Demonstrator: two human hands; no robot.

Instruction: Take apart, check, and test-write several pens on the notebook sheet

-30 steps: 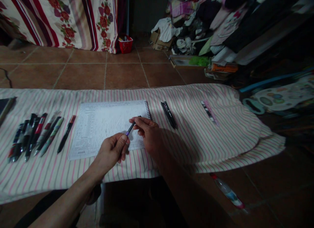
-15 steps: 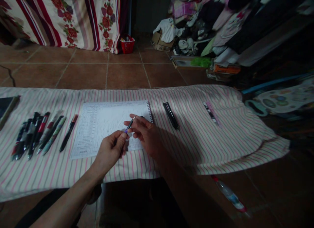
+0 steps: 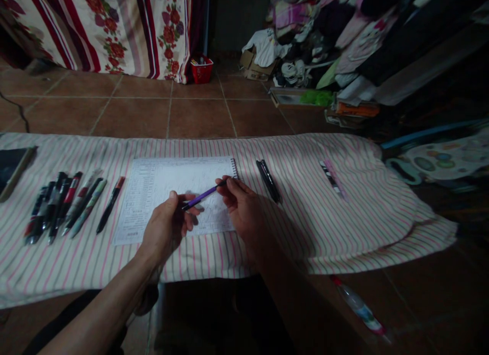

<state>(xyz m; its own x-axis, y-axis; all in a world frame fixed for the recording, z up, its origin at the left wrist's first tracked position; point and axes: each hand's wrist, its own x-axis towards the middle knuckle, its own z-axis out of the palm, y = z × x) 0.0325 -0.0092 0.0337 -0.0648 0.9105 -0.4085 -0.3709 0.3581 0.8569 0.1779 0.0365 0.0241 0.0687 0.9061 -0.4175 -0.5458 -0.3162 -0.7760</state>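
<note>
Above a white spiral-bound paper notebook (image 3: 183,172), a slender purple pen with black ends (image 3: 206,195) is suspended between the person's hands. Its long axis runs slantwise, one end low toward the left palm, the other higher and farther off to the right; which end writes is hard to make out. The right hand (image 3: 244,205) pinches the upper end between thumb and fingertips, wrist bent inward, covering that tip. The left hand (image 3: 163,225) is turned with its thumb raised and fingers loosely parted around the lower end; whether it grips the pen I cannot tell, since some fingers are hidden. Deep shadow swallows much of the right forearm (image 3: 273,263). On the pink-and-grey striped cloth (image 3: 324,225), a dark flat object (image 3: 12,166) is cut off by the left edge.
</note>
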